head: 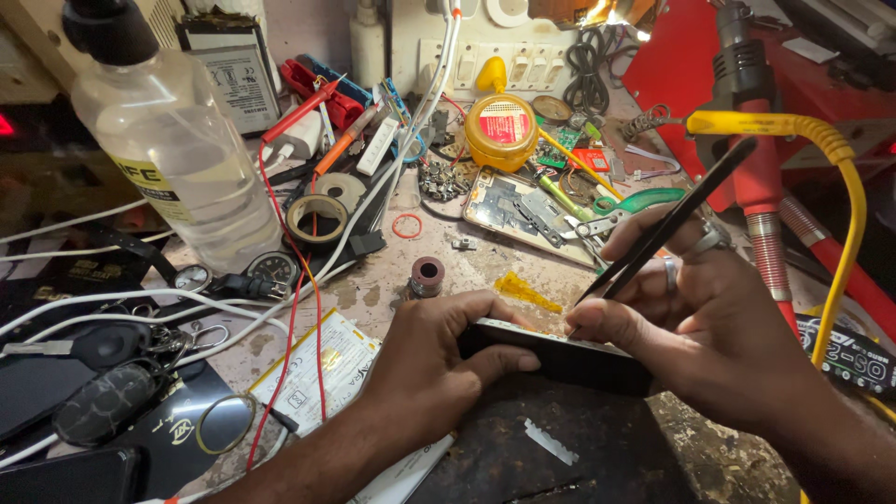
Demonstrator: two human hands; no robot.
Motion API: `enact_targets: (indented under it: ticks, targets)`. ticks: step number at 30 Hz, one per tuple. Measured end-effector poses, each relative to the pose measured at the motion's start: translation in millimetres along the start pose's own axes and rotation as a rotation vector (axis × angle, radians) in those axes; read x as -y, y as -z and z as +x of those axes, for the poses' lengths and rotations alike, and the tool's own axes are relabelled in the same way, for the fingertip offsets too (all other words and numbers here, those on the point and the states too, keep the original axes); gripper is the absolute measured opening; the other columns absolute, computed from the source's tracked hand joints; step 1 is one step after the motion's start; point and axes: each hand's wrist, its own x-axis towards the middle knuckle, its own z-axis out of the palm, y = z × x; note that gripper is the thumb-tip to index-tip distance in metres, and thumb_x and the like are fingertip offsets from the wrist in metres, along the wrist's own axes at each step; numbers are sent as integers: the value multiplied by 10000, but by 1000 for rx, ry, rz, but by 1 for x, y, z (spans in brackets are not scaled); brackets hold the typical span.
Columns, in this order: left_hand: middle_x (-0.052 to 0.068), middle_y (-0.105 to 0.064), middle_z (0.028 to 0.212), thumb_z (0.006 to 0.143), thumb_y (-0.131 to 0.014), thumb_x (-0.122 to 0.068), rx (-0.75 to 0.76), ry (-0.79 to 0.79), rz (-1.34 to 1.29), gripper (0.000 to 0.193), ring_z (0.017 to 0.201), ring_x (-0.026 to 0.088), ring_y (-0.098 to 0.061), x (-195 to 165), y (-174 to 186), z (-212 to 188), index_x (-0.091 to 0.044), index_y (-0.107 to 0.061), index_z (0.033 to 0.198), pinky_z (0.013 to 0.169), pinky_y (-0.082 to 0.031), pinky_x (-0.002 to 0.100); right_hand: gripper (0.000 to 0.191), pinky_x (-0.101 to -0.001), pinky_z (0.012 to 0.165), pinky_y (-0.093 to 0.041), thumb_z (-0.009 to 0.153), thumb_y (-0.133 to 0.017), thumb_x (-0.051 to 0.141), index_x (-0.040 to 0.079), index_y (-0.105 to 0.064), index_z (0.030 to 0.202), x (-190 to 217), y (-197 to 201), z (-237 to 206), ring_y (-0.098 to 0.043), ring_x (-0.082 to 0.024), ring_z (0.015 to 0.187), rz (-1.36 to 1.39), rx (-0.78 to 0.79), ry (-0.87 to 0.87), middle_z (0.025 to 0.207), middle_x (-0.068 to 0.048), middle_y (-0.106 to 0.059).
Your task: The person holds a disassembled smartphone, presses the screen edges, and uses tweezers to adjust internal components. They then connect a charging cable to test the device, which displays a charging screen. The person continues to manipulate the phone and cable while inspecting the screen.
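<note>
My left hand [431,364] grips the left end of a black phone [569,357] that stands on its long edge on a dark mat [560,448]. My right hand [691,322] holds black tweezers [672,217] like a pen, tips down at the phone's upper edge near its middle. Two rings show on the right hand's fingers. The phone's right end is hidden behind my right hand.
A clear plastic bottle [173,149] stands at left among white cables and tape rolls [315,217]. An opened phone body [518,210] and a yellow round container [501,131] lie behind. A yellow cable [845,233] arcs at right beside a red tool [761,177].
</note>
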Motion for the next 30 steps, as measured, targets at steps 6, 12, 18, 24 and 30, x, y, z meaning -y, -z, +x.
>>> enact_targets:
  ticks: [6, 12, 18, 24, 30]
  targets:
    - [26, -820, 843, 809, -822, -105, 5, -22, -18, 193, 763, 60, -736, -1, 1, -2, -69, -783, 994, 701, -589, 260, 484, -256, 670, -612, 895, -790, 89, 87, -469, 1257, 1, 2, -1, -833, -155, 841, -104, 15, -30, 849, -125, -807]
    - [27, -815, 818, 798, -831, -119, -16, -14, 31, 179, 741, 61, -735, -3, 1, -2, -74, -788, 966, 679, -581, 258, 500, -240, 654, -594, 914, -807, 97, 66, -465, 1278, -4, 2, -2, -798, -135, 837, -57, 33, 27, 873, -111, -778]
    - [23, -814, 813, 800, -830, -129, -16, -14, 32, 164, 741, 57, -737, -3, 1, -4, -73, -789, 948, 667, -580, 256, 311, -251, 687, -548, 885, -833, 93, 126, -623, 1112, -3, 6, -2, -757, -128, 776, -366, 73, 108, 822, -105, -794]
    - [29, -811, 797, 797, -832, -134, -18, -1, 44, 155, 727, 64, -734, -2, 1, -4, -72, -788, 931, 656, -577, 265, 520, -237, 633, -587, 881, -827, 123, 72, -474, 1260, -6, 3, -4, -783, -122, 796, -125, 13, -51, 823, -106, -769]
    - [31, -811, 792, 801, -832, -147, -22, -21, 64, 150, 720, 70, -746, -1, 1, -4, -75, -786, 924, 655, -581, 271, 499, -250, 637, -612, 894, -837, 96, 66, -483, 1244, -9, 2, -4, -790, -148, 824, -49, 6, 2, 862, -124, -793]
